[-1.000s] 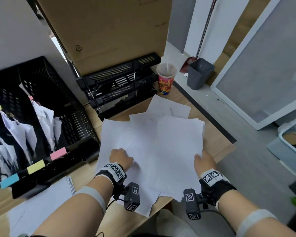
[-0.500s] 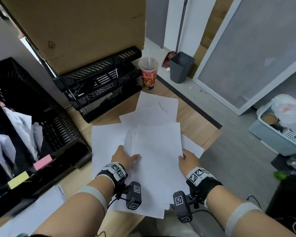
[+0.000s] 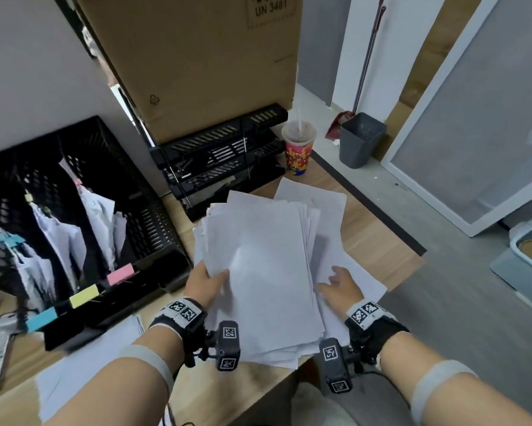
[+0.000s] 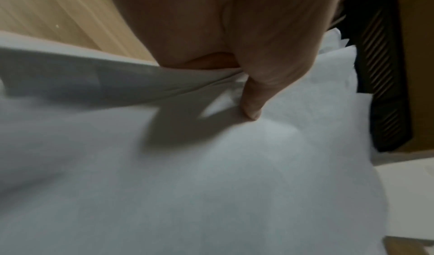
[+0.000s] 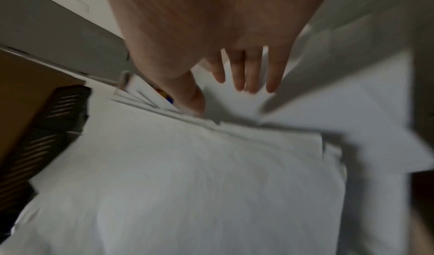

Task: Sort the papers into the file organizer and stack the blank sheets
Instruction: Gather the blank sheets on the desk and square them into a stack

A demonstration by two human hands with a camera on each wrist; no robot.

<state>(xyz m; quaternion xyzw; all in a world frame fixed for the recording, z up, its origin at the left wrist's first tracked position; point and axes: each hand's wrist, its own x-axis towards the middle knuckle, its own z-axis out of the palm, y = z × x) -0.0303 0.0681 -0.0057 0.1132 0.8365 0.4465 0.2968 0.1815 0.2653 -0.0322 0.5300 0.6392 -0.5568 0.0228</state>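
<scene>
Blank sheets [image 3: 267,272] lie gathered in a rough pile at the near edge of the bench [image 3: 378,241], their edges not yet square. The left hand [image 3: 206,284] pinches the pile's left edge, thumb [image 4: 253,95] pressed on top and fingers tucked under the lifted paper. The right hand [image 3: 338,287] lies with fingers [image 5: 249,77] straight and spread on the sheets just right of the pile, holding nothing. A few loose sheets [image 3: 317,198] stick out from under the pile at its far right. To the left stands the black file organizer [image 3: 83,210], with papers upright in its slots and blue, yellow and pink labels along its front. Further back sit stacked black letter trays [image 3: 221,155], a colourful cup [image 3: 298,149] with a straw just beside them, and a cardboard box [image 3: 203,56] on top of the trays.
</scene>
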